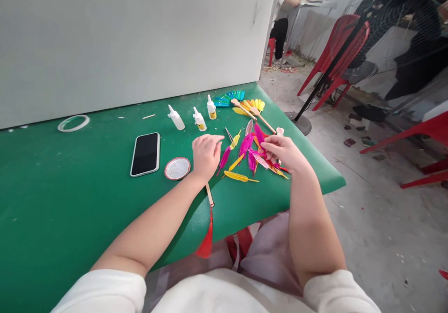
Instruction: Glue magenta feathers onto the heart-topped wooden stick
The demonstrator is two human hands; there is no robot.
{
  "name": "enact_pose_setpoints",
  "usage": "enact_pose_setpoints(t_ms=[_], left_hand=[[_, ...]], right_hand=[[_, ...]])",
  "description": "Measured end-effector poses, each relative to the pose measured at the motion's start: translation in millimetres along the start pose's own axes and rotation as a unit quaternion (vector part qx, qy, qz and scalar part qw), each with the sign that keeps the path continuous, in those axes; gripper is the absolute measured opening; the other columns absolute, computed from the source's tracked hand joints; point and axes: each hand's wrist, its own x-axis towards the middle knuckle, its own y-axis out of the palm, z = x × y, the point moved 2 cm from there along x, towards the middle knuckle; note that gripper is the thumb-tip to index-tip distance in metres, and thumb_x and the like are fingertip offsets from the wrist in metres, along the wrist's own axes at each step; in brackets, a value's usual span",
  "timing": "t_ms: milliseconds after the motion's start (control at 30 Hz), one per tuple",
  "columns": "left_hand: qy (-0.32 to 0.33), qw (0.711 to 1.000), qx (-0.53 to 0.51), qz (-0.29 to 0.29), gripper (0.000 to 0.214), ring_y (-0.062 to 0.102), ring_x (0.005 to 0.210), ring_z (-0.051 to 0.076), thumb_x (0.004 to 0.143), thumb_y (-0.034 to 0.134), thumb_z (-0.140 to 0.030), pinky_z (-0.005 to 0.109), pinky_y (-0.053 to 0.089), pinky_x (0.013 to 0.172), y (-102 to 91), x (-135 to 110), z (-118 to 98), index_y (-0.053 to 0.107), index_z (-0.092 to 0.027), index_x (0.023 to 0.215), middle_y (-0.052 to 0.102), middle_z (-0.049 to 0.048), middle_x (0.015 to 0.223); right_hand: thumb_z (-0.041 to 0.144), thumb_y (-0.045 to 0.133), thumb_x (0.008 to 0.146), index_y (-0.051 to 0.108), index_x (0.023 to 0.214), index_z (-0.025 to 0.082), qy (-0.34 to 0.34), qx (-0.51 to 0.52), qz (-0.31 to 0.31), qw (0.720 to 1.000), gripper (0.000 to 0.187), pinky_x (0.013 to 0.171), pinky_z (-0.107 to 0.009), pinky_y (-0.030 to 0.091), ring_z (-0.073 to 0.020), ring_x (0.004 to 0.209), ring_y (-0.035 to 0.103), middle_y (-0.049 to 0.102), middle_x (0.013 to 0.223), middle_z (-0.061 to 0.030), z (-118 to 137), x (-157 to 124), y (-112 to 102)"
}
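My right hand (282, 150) is closed in a pinch on a magenta feather (258, 133), above a loose pile of pink, orange, red and yellow feathers (246, 144). My left hand (206, 156) is beside the pile, its fingers bent together and pointing right; what they hold, if anything, is hidden. From under its wrist comes a wooden handle (209, 194) with a red tassel (206, 238) hanging over the table edge. A yellow feather (240, 176) lies nearest me. Close to my left fingertips are a thin pointed metal tool (229, 134) and another magenta feather (224, 160).
On the green table (87, 201) are several white glue bottles (176, 118), a phone (145, 154), a round lid (177, 168) and a tape roll (73, 123). Blue (229, 99) and yellow (258, 104) feather fans lie behind the pile. Right of the table are red chairs (346, 46) and a standing fan's base (298, 122).
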Motion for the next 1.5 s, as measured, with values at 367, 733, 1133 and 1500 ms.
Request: enact_pose_setpoints(t_ms=[367,733,1133,1500], left_hand=[[-0.06,0.941,0.12,0.31,0.051,0.052,0.086,0.025,0.082,0.054,-0.04,0.033,0.034,0.071,15.5,-3,-1,0.047,-0.017,0.127,0.065,0.0083,0.086],[-0.233,0.929,-0.164,0.235,0.058,0.049,0.06,0.01,0.079,0.056,-0.023,0.023,0.04,0.063,11.1,6,7,0.037,-0.017,0.134,0.057,-0.0028,0.069],[-0.305,0.874,-0.371,0.076,0.058,0.061,0.063,0.007,0.071,0.065,-0.019,0.02,0.05,0.06,10.0,4,15,0.045,-0.026,0.126,0.058,0.0027,0.099],[-0.388,0.846,-0.356,0.077,0.064,0.064,0.076,0.015,0.076,0.061,-0.024,0.024,0.054,0.063,-28.2,-15,24,0.032,-0.025,0.133,0.063,0.0028,0.086]], right_hand=[[0.026,0.055,0.072,0.054,0.08,0.017,-0.022,0.005,-0.122,0.992,0.013,0.038,-0.02,0.042,-0.0073,0.043,0.048,0.06,0.063,-0.0009,-8,12,-11],[0.023,0.054,0.073,0.055,0.089,0.019,-0.01,-0.073,-0.117,0.99,0.016,0.043,-0.021,0.047,-0.0076,0.046,0.05,0.06,0.065,0.0006,-16,16,-10],[0.03,0.055,0.077,0.059,0.097,0.019,0.024,-0.238,-0.009,0.971,0.023,0.049,-0.022,0.041,-0.0101,0.05,0.054,0.062,0.066,0.0001,-18,10,-3],[0.041,0.052,0.079,0.065,0.08,0.021,-0.107,-0.205,-0.049,0.972,0.023,0.061,-0.023,0.041,-0.0125,0.063,0.057,0.067,0.071,0.0001,5,1,73]])
